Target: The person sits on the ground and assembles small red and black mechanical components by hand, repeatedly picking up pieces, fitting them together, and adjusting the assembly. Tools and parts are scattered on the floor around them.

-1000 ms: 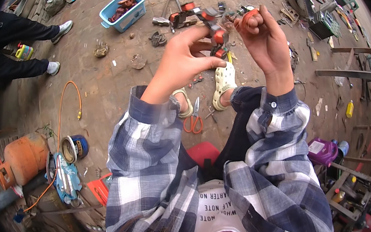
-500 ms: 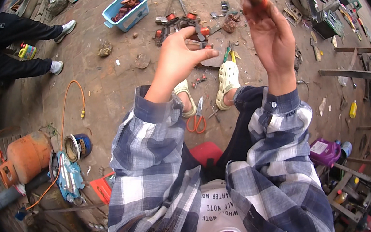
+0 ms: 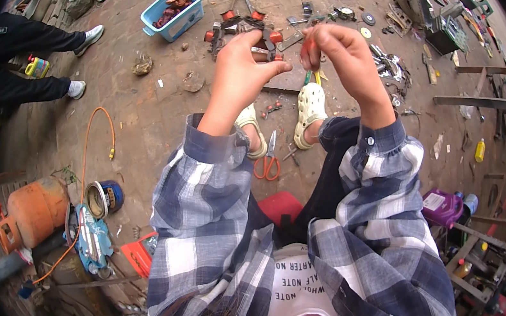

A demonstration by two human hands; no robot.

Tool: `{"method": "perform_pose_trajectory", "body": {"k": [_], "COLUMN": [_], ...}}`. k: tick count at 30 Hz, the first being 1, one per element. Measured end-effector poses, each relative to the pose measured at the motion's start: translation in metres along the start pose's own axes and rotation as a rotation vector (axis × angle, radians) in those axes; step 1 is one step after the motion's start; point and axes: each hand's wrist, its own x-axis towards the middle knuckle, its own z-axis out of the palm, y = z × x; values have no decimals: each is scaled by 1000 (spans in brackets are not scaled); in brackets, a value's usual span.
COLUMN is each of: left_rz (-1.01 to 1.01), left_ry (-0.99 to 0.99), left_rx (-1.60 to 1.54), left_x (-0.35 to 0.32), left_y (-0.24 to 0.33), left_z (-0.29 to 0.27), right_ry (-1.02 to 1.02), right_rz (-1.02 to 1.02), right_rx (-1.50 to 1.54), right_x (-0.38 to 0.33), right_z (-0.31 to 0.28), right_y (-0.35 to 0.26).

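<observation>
Right hand [image 3: 338, 57] raised over the tools, fingers [image 3: 313, 45] pinched on a small red piece [image 3: 307, 54]. Left hand [image 3: 244, 60] just beside, fingers curled; hold not clear.

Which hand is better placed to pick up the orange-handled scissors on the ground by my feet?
Probably the left hand. The scissors lie beside the left sandal, and the right hand is pinching a small red piece, while the left looks free.
</observation>
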Motion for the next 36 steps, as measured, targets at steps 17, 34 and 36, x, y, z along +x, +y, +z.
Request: {"method": "perform_pose_trajectory", "body": {"k": [17,34,36], "left_rz": [88,74,107], "left_ry": [88,160,97], "left_rx": [189,232,301], "left_x": [4,7,6], "left_y": [-6,-9,-10], "left_z": [2,-10,-8], "right_ry": [19,-247,-175], "right_rz": [150,214,18], "right_rx": [-225,-74,4], "right_x": [4,-15,-10], "right_z": [10,-12,-16], "right_y": [7,-24,-18]}}
